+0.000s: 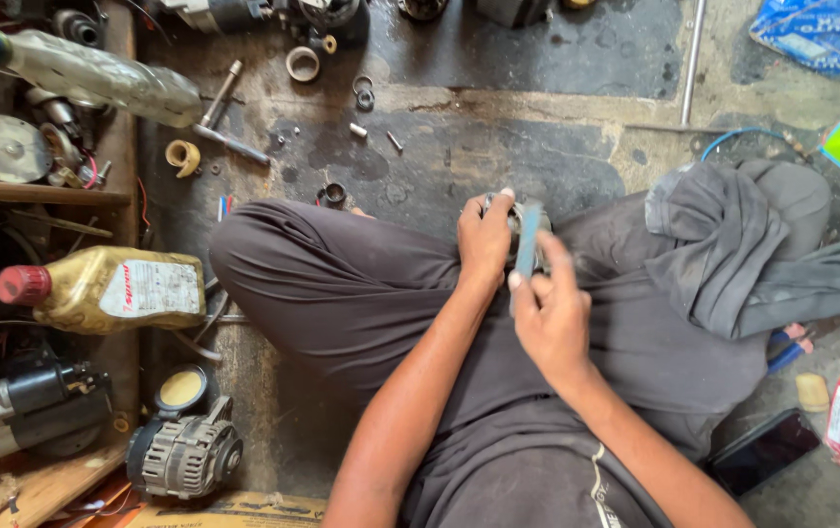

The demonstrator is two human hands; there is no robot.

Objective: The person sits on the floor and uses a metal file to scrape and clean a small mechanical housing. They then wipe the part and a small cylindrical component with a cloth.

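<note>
Your left hand [485, 240] holds a small round grey metal part [512, 217] just above your right knee, with the fingers closed around it, so most of the part is hidden. Your right hand [549, 311] is closed on a thin flat blue-grey strip [529, 240], maybe a file or an abrasive strip; I cannot tell which. The strip stands nearly upright and touches the metal part on its right side.

To do this rubbing well, I think you should keep the left hand pressed against the knee, so the part does not turn. Keep the strip flat on the surface and move it in straight strokes, not tilted, because a tilted edge can cut a groove. Your left thumb lies very near the strip, so keep it back from the stroke.

Relative to the metal part, the crumpled grey cloth [733, 244] lies on your lap to the right, near enough for wiping dust. Well apart to the left, the yellow plastic oil bottle with red cap [107, 288] lies on its side. The grey ribbed alternator [185, 455] stands on the floor, lower left and far from the part. Small bolts and rings [361, 96] are scattered on the stained concrete floor [537, 49] above it.
</note>
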